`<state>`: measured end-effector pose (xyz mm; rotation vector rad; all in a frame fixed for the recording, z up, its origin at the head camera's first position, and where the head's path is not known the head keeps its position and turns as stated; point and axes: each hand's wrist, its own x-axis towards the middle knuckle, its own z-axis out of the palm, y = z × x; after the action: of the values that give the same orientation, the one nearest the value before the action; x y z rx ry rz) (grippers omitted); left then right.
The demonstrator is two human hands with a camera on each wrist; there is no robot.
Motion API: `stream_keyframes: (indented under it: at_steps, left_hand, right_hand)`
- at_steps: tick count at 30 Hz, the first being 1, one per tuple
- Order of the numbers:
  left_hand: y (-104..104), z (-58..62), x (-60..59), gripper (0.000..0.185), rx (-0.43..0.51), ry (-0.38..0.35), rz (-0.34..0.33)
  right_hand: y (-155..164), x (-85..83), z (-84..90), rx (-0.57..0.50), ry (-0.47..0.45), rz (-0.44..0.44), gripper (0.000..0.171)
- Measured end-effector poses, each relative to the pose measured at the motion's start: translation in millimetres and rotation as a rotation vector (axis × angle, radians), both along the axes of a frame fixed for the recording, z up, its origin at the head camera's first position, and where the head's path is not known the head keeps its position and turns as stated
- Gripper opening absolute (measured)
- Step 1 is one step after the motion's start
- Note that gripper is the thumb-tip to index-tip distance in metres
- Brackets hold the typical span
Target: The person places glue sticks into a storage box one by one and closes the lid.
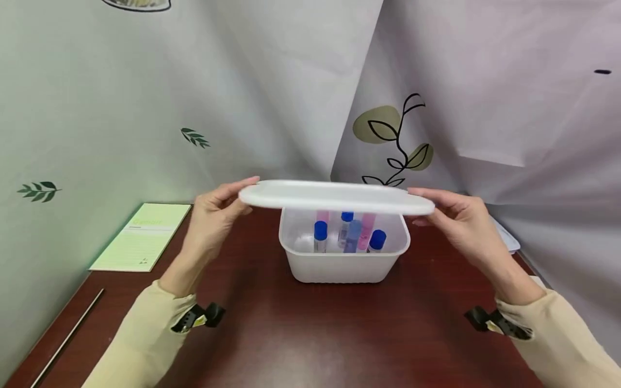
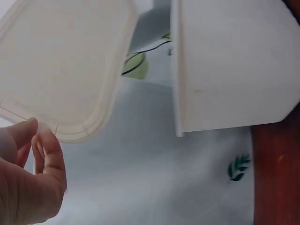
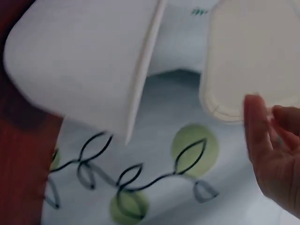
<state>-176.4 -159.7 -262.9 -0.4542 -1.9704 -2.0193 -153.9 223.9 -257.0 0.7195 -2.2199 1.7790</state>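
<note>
Both hands hold a flat white plastic lid [image 1: 335,196] level, a little above a white plastic tub [image 1: 339,264] on the dark red table. My left hand [image 1: 215,213] pinches the lid's left end, my right hand [image 1: 448,213] its right end. Inside the tub stand several tubes, some with blue caps [image 1: 321,230] and some pink [image 1: 366,226]. In the left wrist view the lid [image 2: 61,70] hangs above my fingers [image 2: 44,154], beside the tub's wall [image 2: 234,65]. The right wrist view shows the lid [image 3: 253,61], my fingers [image 3: 262,136] and the tub [image 3: 79,61].
A pale green notepad [image 1: 145,234] lies at the table's back left. A thin metal rod [image 1: 68,337] runs along the left edge. Leaf-printed cloth walls [image 1: 398,140] close in behind and on both sides. A white object [image 1: 504,237] lies at the right, behind my right hand.
</note>
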Motion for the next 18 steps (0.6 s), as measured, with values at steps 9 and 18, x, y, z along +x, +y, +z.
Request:
stream_keyframes:
  at_steps: [9, 18]
  left_hand:
    - [20.6, -36.0, -16.1, 0.044, -0.249, -0.249, -0.057]
    - [29.5, -46.9, -22.3, 0.049, -0.464, -0.286, -0.011]
  right_hand:
    - [12.6, -29.8, -32.6, 0.168, -0.252, -0.112, 0.049]
    - [9.4, -39.6, -48.7, 0.397, -0.245, -0.209, 0.046]
